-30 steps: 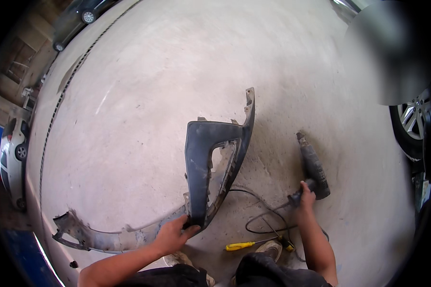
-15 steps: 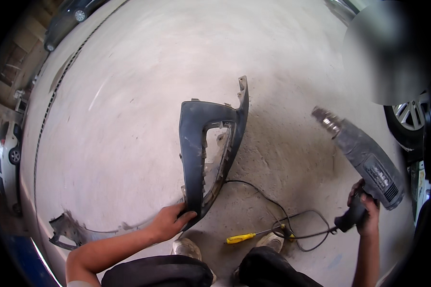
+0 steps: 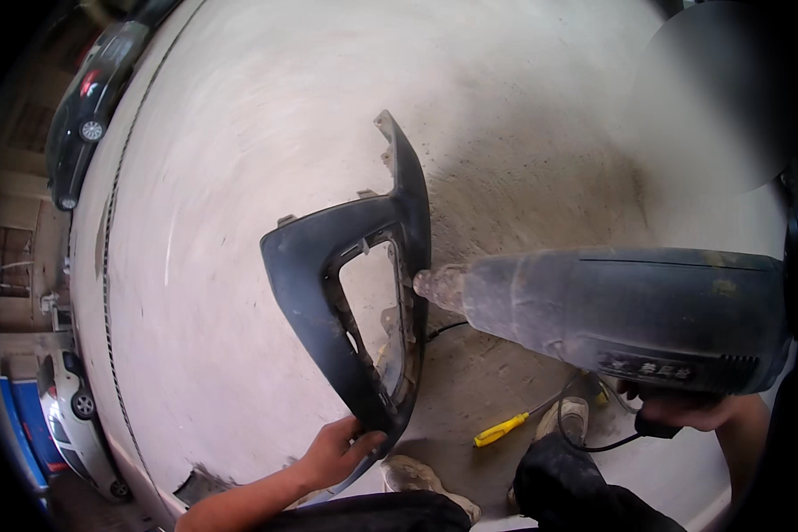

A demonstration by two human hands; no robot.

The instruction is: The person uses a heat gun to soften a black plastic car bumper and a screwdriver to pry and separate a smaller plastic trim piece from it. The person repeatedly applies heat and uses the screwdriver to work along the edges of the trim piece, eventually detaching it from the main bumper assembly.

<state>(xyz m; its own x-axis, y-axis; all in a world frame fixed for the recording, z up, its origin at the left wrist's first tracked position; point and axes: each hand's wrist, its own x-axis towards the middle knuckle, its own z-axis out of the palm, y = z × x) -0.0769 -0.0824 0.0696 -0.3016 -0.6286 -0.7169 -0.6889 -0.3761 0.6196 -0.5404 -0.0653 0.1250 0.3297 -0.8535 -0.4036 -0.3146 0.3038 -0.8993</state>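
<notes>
A dark blue-grey plastic car bumper piece [image 3: 303, 266] with a large framed opening and clip tabs stands up in front of me. My left hand [image 3: 335, 457] is closed on its lower end, thumb across the face. On the right, my right hand [image 3: 696, 412] is wrapped round the handle of a dark, dusty heat gun [image 3: 612, 306], seen only in part beneath its body. The gun lies nearly level, its nozzle pointing left at the frame's right edge. In this view the nozzle tip overlaps that edge; whether they touch I cannot tell.
A yellow-handled screwdriver [image 3: 501, 430] lies on the concrete floor [image 3: 213, 355] near my shoes [image 3: 563, 418]. The gun's black cord [image 3: 607, 448] loops close by. Another end of the bumper [image 3: 202, 486] rests at lower left. Parked cars [image 3: 93, 97] line the far left.
The heat gun has swung left and closer to me, its nozzle coming up to the bumper piece. The bumper piece has tilted left in the view, with my left hand still on it.
</notes>
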